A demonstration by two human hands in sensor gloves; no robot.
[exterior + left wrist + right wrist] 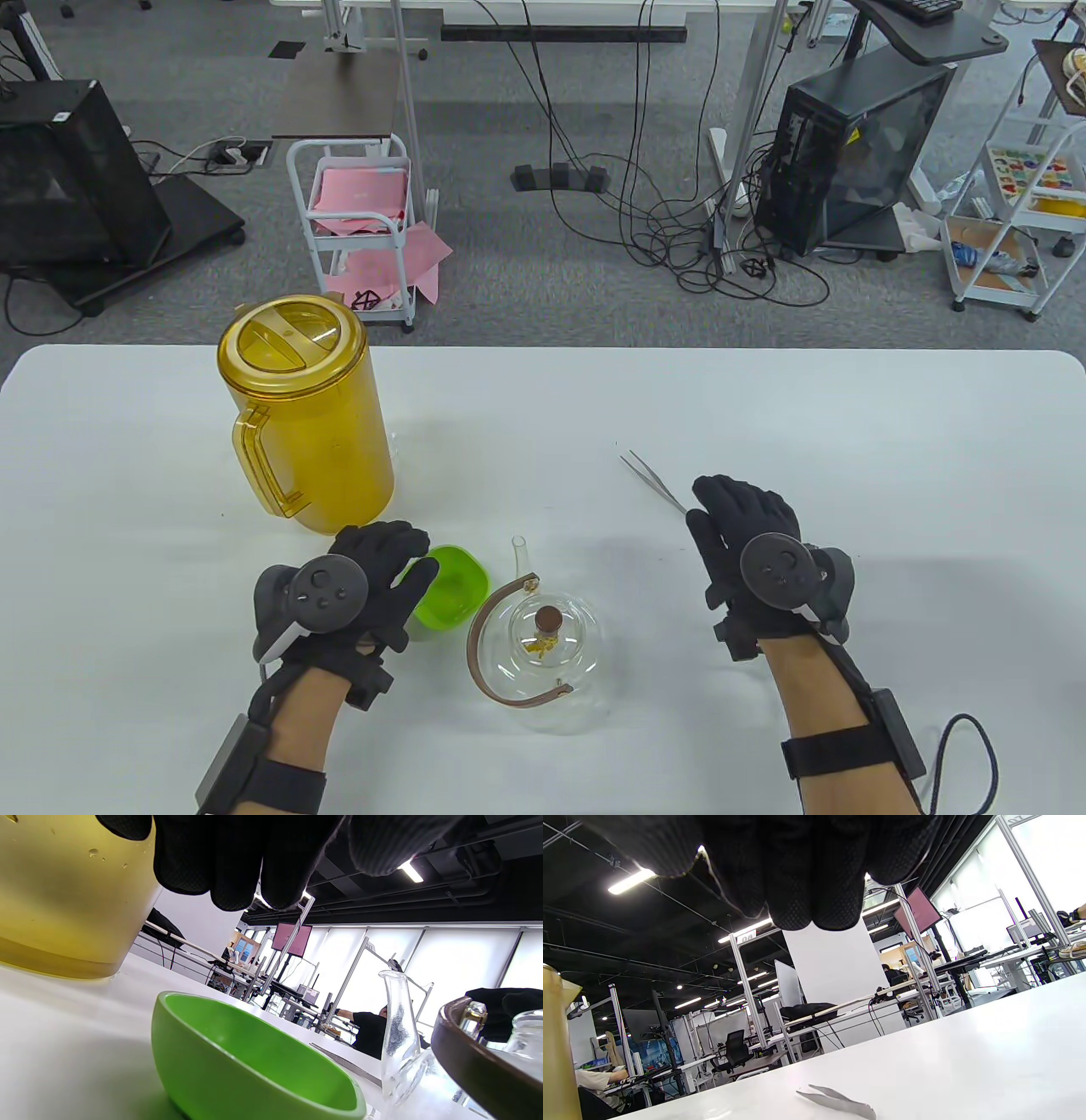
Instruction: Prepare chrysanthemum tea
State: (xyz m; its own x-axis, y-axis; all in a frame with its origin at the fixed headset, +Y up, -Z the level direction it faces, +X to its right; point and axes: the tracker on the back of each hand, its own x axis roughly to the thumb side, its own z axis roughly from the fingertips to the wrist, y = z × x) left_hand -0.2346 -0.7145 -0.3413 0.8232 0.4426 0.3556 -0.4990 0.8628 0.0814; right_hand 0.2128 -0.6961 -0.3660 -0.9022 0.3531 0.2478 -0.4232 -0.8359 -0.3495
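A clear glass teapot (547, 649) with a brown strap handle and a cork-knobbed lid stands near the front edge, with yellow chrysanthemum inside. Just left of it sits an empty green bowl (454, 586). My left hand (382, 569) hovers over the bowl's left rim with relaxed fingers (237, 866) and holds nothing. Metal tweezers (653, 484) lie flat on the table, and their near end runs under my right hand (738, 526). In the right wrist view the tweezers (835, 1102) rest on the table while the fingers (797, 870) hang above them, gripping nothing.
A tall yellow lidded pitcher (305, 416) stands behind the bowl at the left, its handle facing left, and looms close in the left wrist view (72, 899). The white table (848, 424) ends at the far edge; beyond are a cart, cables and computer cases on the floor.
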